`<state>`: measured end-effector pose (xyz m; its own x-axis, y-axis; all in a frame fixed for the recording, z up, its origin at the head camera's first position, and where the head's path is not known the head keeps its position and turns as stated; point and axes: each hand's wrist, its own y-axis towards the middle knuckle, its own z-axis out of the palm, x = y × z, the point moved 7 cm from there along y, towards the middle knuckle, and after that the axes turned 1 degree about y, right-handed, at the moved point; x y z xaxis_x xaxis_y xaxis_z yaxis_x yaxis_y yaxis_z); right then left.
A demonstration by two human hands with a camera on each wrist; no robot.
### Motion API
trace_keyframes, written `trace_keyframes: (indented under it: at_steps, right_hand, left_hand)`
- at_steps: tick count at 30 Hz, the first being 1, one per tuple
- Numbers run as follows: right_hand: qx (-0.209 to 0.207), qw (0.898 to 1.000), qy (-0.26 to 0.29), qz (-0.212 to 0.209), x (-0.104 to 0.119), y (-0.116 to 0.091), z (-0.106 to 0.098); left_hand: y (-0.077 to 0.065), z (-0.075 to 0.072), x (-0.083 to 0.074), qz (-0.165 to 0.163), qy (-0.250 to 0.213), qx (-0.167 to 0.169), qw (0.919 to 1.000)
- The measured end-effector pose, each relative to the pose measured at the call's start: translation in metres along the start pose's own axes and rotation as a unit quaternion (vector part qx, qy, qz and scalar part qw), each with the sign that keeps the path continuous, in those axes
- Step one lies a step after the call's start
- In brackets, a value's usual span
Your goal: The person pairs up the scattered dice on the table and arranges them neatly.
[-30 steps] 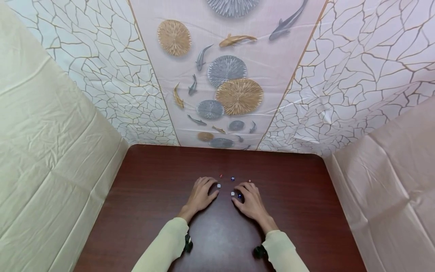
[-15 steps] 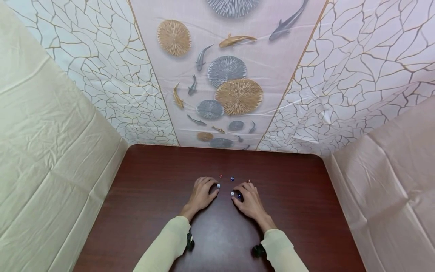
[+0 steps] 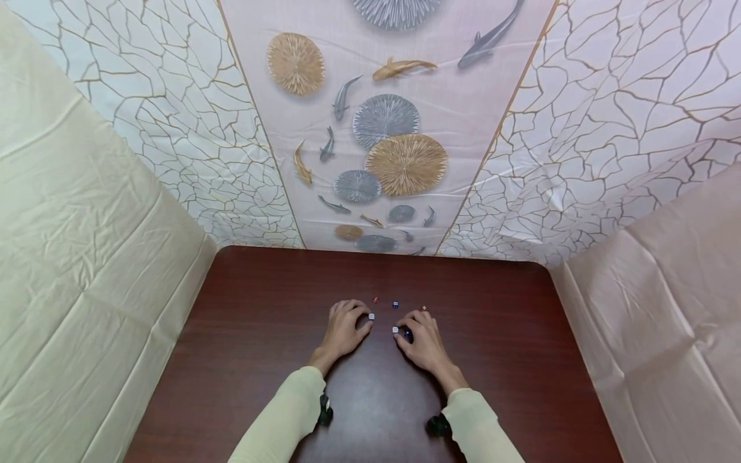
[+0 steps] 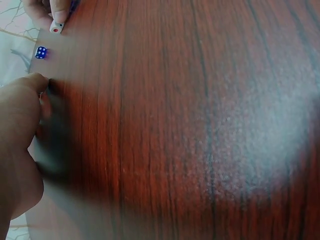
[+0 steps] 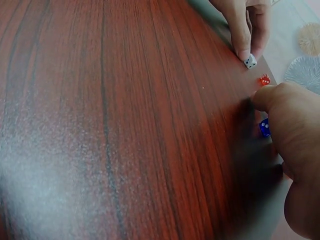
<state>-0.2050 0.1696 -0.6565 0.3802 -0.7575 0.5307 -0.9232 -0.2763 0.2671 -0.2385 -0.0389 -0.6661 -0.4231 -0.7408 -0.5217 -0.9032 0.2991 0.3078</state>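
My left hand (image 3: 343,329) pinches a white die (image 3: 372,316) between thumb and finger at table level; the right wrist view shows this grip on the white die (image 5: 250,61) plainly. Facing it, my right hand (image 3: 421,341) pinches a second white die (image 3: 395,330), seen also in the left wrist view as a white die (image 4: 56,28) with a red pip. Under the right hand's curved fingers lies a blue die (image 3: 408,334), partly covered. Another blue die (image 3: 395,304) sits farther back between the hands. One red die (image 3: 375,299) is beyond the left fingers, another red die (image 3: 424,308) beyond the right.
All the dice lie on a dark red-brown wooden table (image 3: 260,289). A patterned cloth (image 3: 405,96) with fish and round leaves hangs behind its far edge. Plain cream cloth (image 3: 87,257) stands along the left side, with similar cloth (image 3: 654,308) on the right.
Both hands' fingertips have drawn in slightly on the white dice. The forearms have shifted a little inward; the other dice look unmoved.
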Motion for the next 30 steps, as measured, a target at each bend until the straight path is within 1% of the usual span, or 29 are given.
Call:
trace_keyframes:
  at_steps: [2, 5, 11, 14, 27, 30]
  right_hand:
    - [0.001, 1.000, 0.003, 0.002, 0.0003, 0.0004, 0.0002]
    - [-0.003, 1.000, 0.004, 0.003, 0.0010, 0.0006, 0.0002]
    - [-0.032, 0.999, -0.003, -0.018, 0.0037, 0.0004, -0.0010]
    - [-0.038, 0.999, -0.006, -0.025, 0.0039, 0.0003, -0.0008]
    - [-0.027, 0.999, 0.002, -0.018, 0.0050, 0.0000, -0.0020]
    - [-0.030, 0.999, -0.005, -0.017, 0.0048, -0.0001, -0.0019]
  left_hand:
    - [0.0002, -0.0003, 0.0000, -0.003, -0.001, -0.001, 1.0000]
    - [0.0008, -0.0004, 0.0005, -0.012, -0.009, 0.007, 0.9999]
    - [0.0014, 0.0003, 0.0017, -0.023, -0.018, 0.017, 0.9994]
    - [0.0014, 0.0004, 0.0021, -0.027, -0.020, 0.019, 0.9993]
    - [0.0011, 0.0027, 0.0041, -0.034, -0.026, 0.025, 0.9988]
    - [0.0009, 0.0025, 0.0039, -0.030, -0.025, 0.019, 0.9991]
